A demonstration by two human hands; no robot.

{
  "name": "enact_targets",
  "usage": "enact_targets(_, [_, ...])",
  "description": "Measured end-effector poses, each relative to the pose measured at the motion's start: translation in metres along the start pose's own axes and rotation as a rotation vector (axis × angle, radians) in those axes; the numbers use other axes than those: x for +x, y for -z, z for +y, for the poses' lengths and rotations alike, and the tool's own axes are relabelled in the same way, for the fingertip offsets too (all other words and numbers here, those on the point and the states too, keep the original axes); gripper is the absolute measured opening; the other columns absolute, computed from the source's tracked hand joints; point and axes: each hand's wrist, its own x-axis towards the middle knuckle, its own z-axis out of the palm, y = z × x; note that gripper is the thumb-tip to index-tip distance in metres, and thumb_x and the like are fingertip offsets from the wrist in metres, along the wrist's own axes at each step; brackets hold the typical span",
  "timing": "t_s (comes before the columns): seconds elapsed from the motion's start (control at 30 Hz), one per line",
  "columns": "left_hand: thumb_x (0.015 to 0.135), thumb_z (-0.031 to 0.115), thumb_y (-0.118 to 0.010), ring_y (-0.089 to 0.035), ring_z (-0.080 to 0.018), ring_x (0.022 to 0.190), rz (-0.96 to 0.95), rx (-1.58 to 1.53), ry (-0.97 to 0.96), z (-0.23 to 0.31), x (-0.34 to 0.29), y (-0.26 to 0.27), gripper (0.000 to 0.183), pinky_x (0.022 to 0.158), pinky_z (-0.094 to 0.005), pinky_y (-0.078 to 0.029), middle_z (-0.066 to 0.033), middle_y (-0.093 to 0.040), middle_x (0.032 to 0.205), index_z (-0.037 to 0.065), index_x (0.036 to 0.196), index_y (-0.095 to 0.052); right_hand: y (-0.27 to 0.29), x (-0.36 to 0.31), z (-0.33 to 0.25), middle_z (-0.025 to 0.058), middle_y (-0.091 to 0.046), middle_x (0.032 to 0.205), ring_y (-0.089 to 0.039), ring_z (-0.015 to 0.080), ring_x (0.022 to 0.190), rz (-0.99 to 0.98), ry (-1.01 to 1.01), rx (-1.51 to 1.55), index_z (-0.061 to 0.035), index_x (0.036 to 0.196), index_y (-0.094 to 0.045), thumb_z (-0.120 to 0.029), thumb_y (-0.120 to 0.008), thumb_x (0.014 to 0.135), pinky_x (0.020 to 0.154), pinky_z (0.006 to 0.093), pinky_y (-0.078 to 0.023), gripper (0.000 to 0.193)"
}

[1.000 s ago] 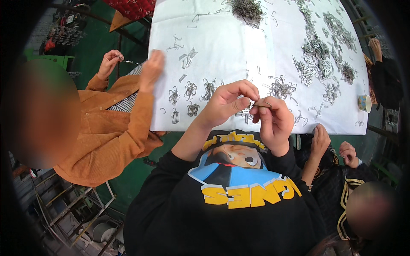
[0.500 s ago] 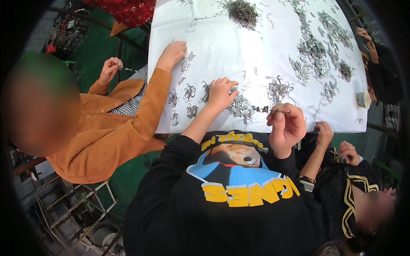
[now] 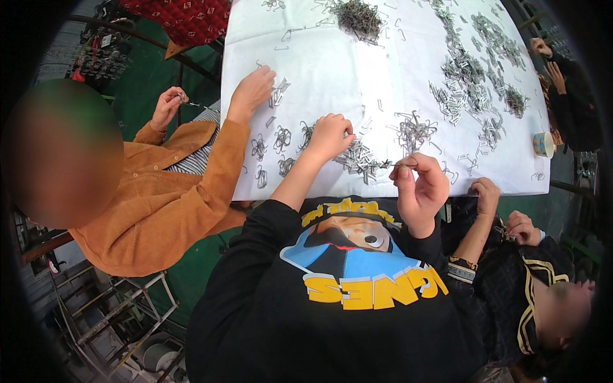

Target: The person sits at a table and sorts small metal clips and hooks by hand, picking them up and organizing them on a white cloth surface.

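My right hand [image 3: 423, 195] is raised at the table's near edge, thumb and forefinger pinching a thin wire hook [image 3: 412, 161]. Small dark pieces [image 3: 385, 164] sit in a line at the left end of the wire. Over the upper left side of a pile of small metal clips [image 3: 357, 159], my left hand [image 3: 329, 137] has its thumb and fingers drawn together. Whatever lies between those fingertips is too small to make out. Behind my right hand lies a loose heap of wire hooks [image 3: 416, 132].
Several bundles of hooks [image 3: 282, 138] lie left of my left hand. The white-covered table [image 3: 306, 83] also bears a dark hook heap [image 3: 359, 20], scattered clips [image 3: 469, 73] and a paper cup [image 3: 543, 145]. Co-workers' hands [image 3: 252, 92] are at the left, right and far right.
My left hand's thumb and fingers have come together from a spread pose. My right hand has shifted slightly left with the wire hook. The left co-worker's hand on the table moved slightly nearer.
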Motion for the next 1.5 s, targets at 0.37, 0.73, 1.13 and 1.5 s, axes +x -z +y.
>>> enact_targets(0.37, [0.079, 0.006, -0.059, -0.045, -0.0037, 0.068, 0.269, -1.198, 0.142, 0.075, -0.014, 0.067, 0.005, 0.063, -0.0171, -0.036, 0.0022, -0.052, 0.075, 0.003, 0.080, -0.055, -0.003, 0.011, 0.004, 0.0067, -0.057, 0.065, -0.051, 0.0128, 0.049, -0.094, 0.040, -0.143, 0.0005, 0.075, -0.053, 0.005, -0.057, 0.069, 0.047, 0.0224, -0.040, 0.008])
enact_targets(0.73, [0.071, -0.001, -0.061, -0.044, -0.0120, 0.073, 0.333, -0.925, -0.171, 0.095, -0.026, 0.091, 0.011, 0.066, -0.0233, -0.035, -0.0046, -0.049, 0.076, 0.001, 0.076, -0.051, -0.014, 0.018, 0.014, 0.0043, -0.055, 0.058, -0.051, 0.0136, 0.047, -0.213, 0.010, -0.182, -0.0033, 0.076, -0.056, 0.001, -0.061, 0.066, 0.044, 0.0231, -0.039, 0.012])
enact_targets(1.13, [0.067, -0.005, -0.064, -0.052, -0.0166, 0.068, 0.386, -1.104, -0.369, 0.110, -0.047, 0.128, 0.016, 0.061, -0.0250, -0.040, -0.0098, -0.055, 0.074, 0.001, 0.075, -0.052, 0.051, 0.031, 0.165, 0.0109, -0.058, 0.075, -0.057, 0.0261, 0.068, -0.187, -0.305, -0.846, -0.0049, 0.087, -0.062, -0.014, -0.061, 0.071, 0.061, 0.0345, -0.045, 0.018])
enact_targets(1.5, [0.065, -0.005, -0.067, -0.053, -0.0147, 0.061, 0.318, -1.104, -0.407, 0.121, -0.085, 0.144, 0.016, 0.051, -0.0221, -0.039, -0.0093, -0.058, 0.072, 0.001, 0.076, -0.056, 0.057, 0.047, 0.176, 0.0143, -0.060, 0.062, -0.058, 0.0288, 0.060, -0.302, -0.504, -0.947, -0.0027, 0.068, -0.064, -0.020, -0.065, 0.066, 0.057, 0.0357, -0.045, 0.018])
